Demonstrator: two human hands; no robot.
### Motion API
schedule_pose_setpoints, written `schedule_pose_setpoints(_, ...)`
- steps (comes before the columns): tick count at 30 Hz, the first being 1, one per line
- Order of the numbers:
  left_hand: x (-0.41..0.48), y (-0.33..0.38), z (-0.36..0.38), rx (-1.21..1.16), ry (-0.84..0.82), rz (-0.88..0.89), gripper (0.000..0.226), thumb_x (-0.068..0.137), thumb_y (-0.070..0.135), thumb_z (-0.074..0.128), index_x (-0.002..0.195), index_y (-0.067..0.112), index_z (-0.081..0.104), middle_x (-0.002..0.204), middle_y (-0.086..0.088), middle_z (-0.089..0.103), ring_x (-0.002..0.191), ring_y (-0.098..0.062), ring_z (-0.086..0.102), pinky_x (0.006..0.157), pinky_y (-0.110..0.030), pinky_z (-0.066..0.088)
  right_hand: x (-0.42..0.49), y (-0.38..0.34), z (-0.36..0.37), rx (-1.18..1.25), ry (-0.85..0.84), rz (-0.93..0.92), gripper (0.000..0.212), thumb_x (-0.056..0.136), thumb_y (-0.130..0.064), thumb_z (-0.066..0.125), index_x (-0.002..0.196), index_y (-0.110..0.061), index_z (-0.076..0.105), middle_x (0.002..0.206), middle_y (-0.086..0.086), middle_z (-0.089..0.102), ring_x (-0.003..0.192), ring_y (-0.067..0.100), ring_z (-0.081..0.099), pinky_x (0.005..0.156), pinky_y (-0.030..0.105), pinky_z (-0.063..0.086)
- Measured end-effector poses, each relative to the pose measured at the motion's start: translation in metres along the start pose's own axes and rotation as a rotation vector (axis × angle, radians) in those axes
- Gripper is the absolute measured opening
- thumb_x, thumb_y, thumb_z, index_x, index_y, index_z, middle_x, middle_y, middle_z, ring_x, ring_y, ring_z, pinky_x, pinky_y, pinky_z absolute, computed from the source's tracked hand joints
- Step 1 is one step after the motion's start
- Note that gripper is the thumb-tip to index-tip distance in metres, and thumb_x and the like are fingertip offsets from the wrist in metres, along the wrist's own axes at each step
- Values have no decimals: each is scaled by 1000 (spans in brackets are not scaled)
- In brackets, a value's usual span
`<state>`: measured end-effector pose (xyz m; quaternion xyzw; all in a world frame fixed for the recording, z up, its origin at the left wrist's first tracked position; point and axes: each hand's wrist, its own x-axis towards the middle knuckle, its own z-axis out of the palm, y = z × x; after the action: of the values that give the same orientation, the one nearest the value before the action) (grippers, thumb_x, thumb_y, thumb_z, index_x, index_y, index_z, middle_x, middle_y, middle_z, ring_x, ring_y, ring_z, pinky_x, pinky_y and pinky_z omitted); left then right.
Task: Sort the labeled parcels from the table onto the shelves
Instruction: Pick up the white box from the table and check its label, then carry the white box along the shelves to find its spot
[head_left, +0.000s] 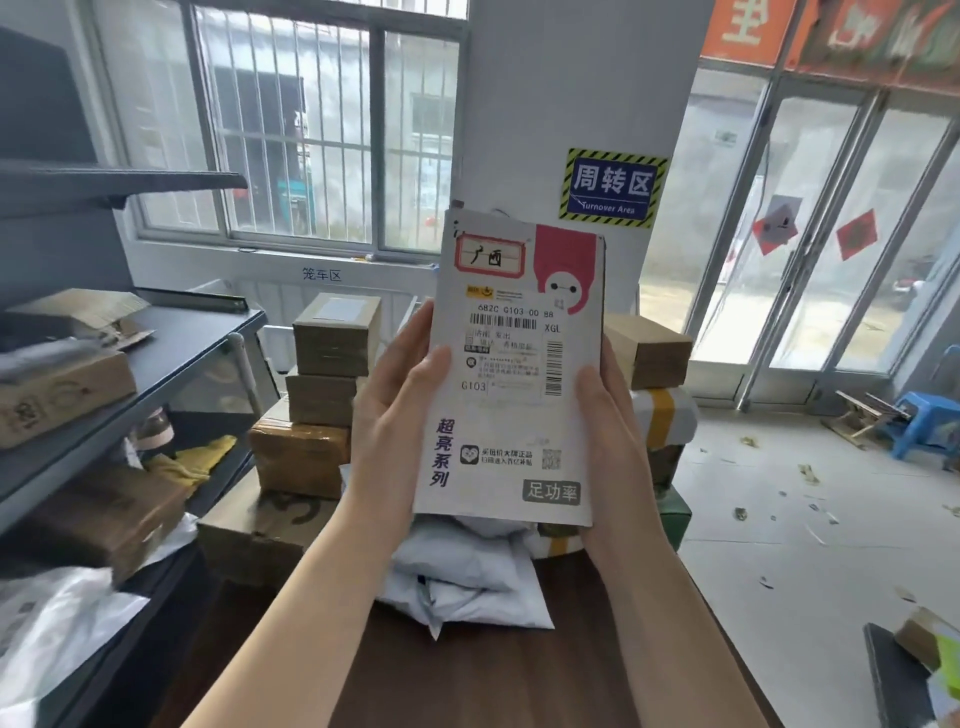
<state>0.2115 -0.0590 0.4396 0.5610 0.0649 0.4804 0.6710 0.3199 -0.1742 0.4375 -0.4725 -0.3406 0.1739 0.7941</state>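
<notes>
Up at chest height over the dark brown wooden table (519, 675), we hold the flat white cardboard parcel (514, 374) upright, label facing us. Left hand (395, 410) clamps the left edge, right hand (608, 431) the right edge, fingers wrapped behind, thumbs on the face. Step looks like label reading: red-framed handwritten tag, printed "G103". Next we need to match that code to a slot on the dark grey metal shelves (171, 358) at left. Below: crumpled pale plastic mailer (467, 577), taped brown cartons (332, 338), stacked.
</notes>
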Motion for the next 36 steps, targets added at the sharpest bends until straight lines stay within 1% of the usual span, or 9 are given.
schedule_pose_setpoints(3,-12,26,4,68,62,66,46,88,28,62,134,35,63,125,-1,75,108,-26,74,86,-44,60,-4,-19,10,35,-73,-36,46,106,-29,47,151,-35,48,140,-3,68,121,23,71,96,46,60)
schedule_pose_setpoints(7,-31,61,7,99,151,125,51,88,29,62,139,33,60,127,-2,75,111,-28,73,88,-46,58,-9,-45,24,126,-235,-45,44,105,-23,46,149,-31,51,134,-1,72,116,24,73,88,38,64)
schedule_pose_setpoints(10,-55,92,17,125,216,179,44,93,21,61,136,33,62,122,-4,77,107,-31,74,81,-43,61,-19,-64,31,146,-353,-69,43,106,-23,47,147,-34,53,131,-4,74,112,21,75,84,35,64)
schedule_pose_setpoints(12,-79,111,27,174,275,239,39,96,20,59,131,36,64,116,-2,79,96,-24,77,76,-41,61,-33,-78,32,189,-432,-60,43,106,-22,47,146,-35,54,127,-5,76,107,20,77,81,36,64)
schedule_pose_setpoints(15,-126,135,46,244,379,316,38,94,22,59,129,36,64,115,-3,79,93,-23,76,79,-44,60,-62,-97,30,265,-541,-19,42,106,-23,46,146,-35,54,124,-6,77,103,18,78,79,35,65)
schedule_pose_setpoints(21,-227,175,81,331,561,377,50,89,24,65,138,31,60,120,-5,77,103,-27,76,83,-44,62,-134,-134,23,394,-719,100,37,105,-24,48,131,-48,59,118,-12,80,101,16,79,80,36,66)
schedule_pose_setpoints(24,-276,208,98,373,653,426,50,89,24,64,138,30,59,120,-5,77,105,-26,75,88,-47,61,-171,-162,30,463,-841,143,42,104,-25,49,142,-42,55,121,-7,79,104,20,78,81,39,66)
schedule_pose_setpoints(31,-406,311,134,615,840,608,41,99,20,54,138,30,60,119,-3,77,104,-22,76,80,-37,63,-288,-241,68,662,-1099,147,44,106,-24,46,148,-34,51,127,-2,76,111,23,76,89,45,64)
schedule_pose_setpoints(36,-527,398,167,822,948,715,44,101,18,52,145,22,55,131,-8,72,118,-27,70,94,-47,58,-404,-311,96,787,-1265,160,39,107,-25,46,143,-36,56,125,-4,77,112,20,75,97,49,59)
